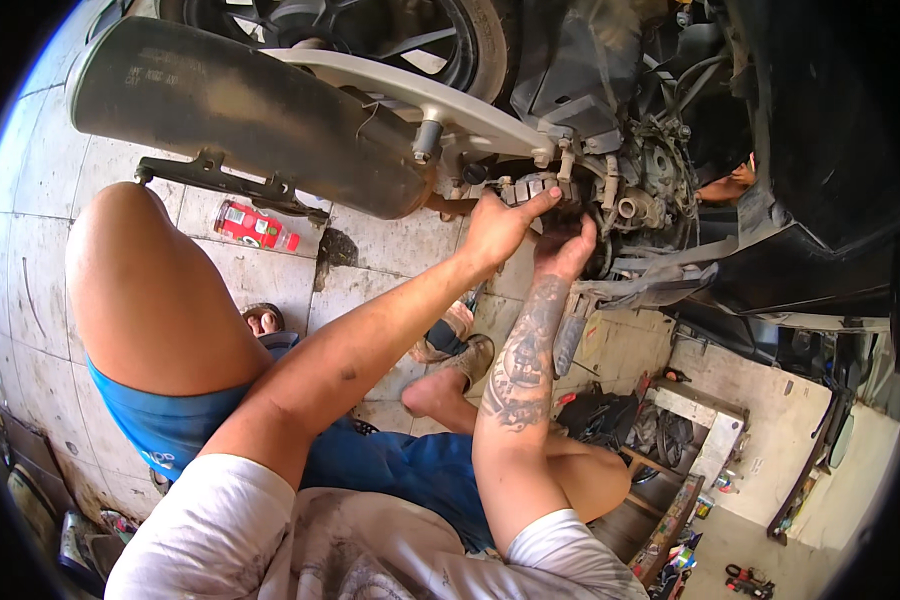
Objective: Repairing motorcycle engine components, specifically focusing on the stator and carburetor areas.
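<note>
At the side of a motorcycle's engine [660, 165], my two hands are close together around a dark, round, greasy part [567, 205] with pale metal segments along its upper edge. My left hand [500, 228] grips it from the left, thumb stretched across its front. From below and the right, my right hand [568, 252] cups it with curled fingers, partly hidden behind the part. I cannot tell whether the part is loose or still attached to the engine. A rusty exhaust pipe [452, 205] runs just left of my left hand.
A large black muffler [240, 115] and a pale swingarm [470, 115] extend left below the wheel [480, 50]. A red-labelled bottle [255, 227] lies on the tiled floor. Another person's hand [728, 186] shows beyond the engine. A wooden tool stand [705, 440] is at lower right.
</note>
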Demonstrator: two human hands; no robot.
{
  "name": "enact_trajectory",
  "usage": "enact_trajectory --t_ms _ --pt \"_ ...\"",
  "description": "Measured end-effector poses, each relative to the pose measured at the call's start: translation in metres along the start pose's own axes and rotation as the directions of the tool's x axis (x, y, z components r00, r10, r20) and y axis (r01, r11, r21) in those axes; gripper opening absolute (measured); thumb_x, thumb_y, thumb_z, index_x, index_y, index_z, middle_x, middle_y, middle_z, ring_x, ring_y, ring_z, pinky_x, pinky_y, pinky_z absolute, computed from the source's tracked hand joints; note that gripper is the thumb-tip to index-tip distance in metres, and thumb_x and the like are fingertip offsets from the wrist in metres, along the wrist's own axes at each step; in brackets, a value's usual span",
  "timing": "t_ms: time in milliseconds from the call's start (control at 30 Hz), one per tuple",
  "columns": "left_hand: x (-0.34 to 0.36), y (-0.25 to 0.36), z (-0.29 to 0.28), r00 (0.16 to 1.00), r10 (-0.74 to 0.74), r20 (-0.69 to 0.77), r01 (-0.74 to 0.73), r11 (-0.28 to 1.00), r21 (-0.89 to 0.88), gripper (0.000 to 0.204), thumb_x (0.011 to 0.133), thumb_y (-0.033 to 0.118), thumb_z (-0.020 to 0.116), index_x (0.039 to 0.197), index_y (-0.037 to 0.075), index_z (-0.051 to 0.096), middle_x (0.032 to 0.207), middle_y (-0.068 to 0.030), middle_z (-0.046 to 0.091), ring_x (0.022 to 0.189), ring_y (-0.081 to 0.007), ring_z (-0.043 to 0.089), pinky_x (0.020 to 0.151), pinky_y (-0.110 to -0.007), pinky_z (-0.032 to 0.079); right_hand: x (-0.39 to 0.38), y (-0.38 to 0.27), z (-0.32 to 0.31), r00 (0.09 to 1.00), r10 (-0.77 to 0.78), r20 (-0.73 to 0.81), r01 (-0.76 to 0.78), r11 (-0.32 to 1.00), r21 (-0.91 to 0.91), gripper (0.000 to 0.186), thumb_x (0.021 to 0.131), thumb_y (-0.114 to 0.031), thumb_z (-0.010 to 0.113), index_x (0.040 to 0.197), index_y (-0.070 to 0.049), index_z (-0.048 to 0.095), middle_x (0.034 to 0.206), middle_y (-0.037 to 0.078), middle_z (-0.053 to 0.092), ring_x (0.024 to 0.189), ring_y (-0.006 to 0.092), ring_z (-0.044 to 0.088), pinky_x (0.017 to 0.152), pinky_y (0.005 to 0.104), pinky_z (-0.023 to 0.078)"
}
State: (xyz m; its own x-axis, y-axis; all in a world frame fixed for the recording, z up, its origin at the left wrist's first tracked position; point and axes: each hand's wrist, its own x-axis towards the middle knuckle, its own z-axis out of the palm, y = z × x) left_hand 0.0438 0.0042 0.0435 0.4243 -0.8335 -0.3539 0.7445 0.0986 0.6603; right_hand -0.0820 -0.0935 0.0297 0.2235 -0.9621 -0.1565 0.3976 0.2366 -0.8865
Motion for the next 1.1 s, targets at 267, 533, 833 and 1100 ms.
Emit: enact_trajectory --t_ms 267,533,833,1100 --pt "0.007 -0.011 -0.004 0.992 -0.024 0.125 0.034 0.996 -0.083 0.054 0.078 0.040 0.081 0.102 -0.007 0.069 0.098 -0.0142 0.071 0.078 -0.0193 0.067 0.064 -0.031 0.054 -0.001 0.004 0.014 0.996 -0.048 -0.074 0.043 0.996 -0.074 0.037 0.094 -0.034 0.049 0.112 -0.005 0.064 0.110 0.008 0.067 0.106 0.0233 0.061 0.097 0.0388 0.046" --pt "0.011 -0.005 0.004 0.969 -0.122 0.214 0.168 0.963 -0.212 0.044 0.092 0.031 0.068 0.113 -0.008 0.064 0.109 -0.0127 0.068 0.099 -0.0191 0.064 0.087 -0.031 0.051 0.000 0.000 0.011 1.000 -0.003 -0.013 0.000 0.975 -0.221 0.042 0.097 -0.038 0.047 0.122 -0.008 0.059 0.122 0.008 0.063 0.111 0.0260 0.059 0.096 0.0434 0.047" --pt "0.038 -0.030 -0.001 0.975 -0.114 0.192 0.155 0.964 -0.217 0.056 0.090 0.045 0.065 0.117 -0.004 0.065 0.112 -0.0104 0.069 0.101 -0.0189 0.064 0.093 -0.031 0.047 0.004 0.000 0.023 0.986 0.074 -0.147 -0.099 0.979 -0.176 0.040 0.098 -0.032 0.051 0.126 -0.004 0.058 0.121 0.012 0.064 0.110 0.0262 0.060 0.100 0.0429 0.045" --pt "0.029 -0.023 0.007 0.994 -0.049 0.101 0.074 0.962 -0.264 0.051 0.086 0.035 0.073 0.119 -0.002 0.063 0.112 -0.0087 0.068 0.100 -0.0177 0.064 0.090 -0.031 0.049 0.008 0.007 0.016 0.998 -0.029 -0.063 0.011 0.963 -0.269 0.047 0.096 -0.039 0.047 0.127 -0.004 0.056 0.124 0.011 0.062 0.111 0.0276 0.060 0.101 0.0432 0.043"
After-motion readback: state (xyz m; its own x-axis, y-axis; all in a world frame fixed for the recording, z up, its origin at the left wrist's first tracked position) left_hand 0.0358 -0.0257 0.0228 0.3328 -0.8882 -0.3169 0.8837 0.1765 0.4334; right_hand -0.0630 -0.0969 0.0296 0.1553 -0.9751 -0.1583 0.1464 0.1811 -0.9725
